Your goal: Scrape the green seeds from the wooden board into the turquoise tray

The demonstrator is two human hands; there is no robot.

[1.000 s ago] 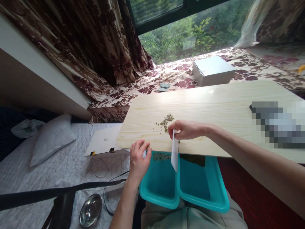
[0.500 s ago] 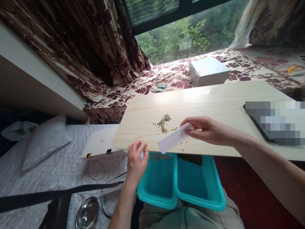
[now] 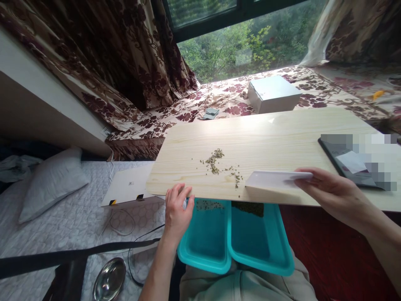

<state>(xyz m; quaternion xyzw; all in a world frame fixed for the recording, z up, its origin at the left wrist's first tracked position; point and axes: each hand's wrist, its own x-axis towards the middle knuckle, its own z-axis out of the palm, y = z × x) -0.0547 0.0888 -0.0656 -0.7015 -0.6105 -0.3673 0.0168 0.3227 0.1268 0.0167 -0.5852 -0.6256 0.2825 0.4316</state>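
My right hand [image 3: 322, 182] is closed on one end of a white card [image 3: 272, 179], which looks like stiff or folded paper. The card stands tilted over the near edge of the wooden table [image 3: 282, 138]. Left of it, small greenish-brown seeds [image 3: 215, 161] lie scattered, with a thin trail towards the card. My left hand [image 3: 178, 209] rests its fingers on the table's near left edge, thumb apart; a small pale thing shows beside the thumb, too hidden to name. Below sit two joined turquoise bins [image 3: 205, 251], with dark seeds [image 3: 250, 207] inside the right one and sparse ones in the left.
A dark tablet-like device [image 3: 338, 161] lies at the table's right, partly blurred out. Behind the table are a white box [image 3: 275, 93] and a folded cloth [image 3: 211, 113]. At left, a white carton [image 3: 128, 184] and a metal bowl [image 3: 109, 279] rest on the bed.
My right hand has moved to the right with the card, away from the seeds. Part of the seed trail now lies further right, near the table edge. My left hand stays about in place.
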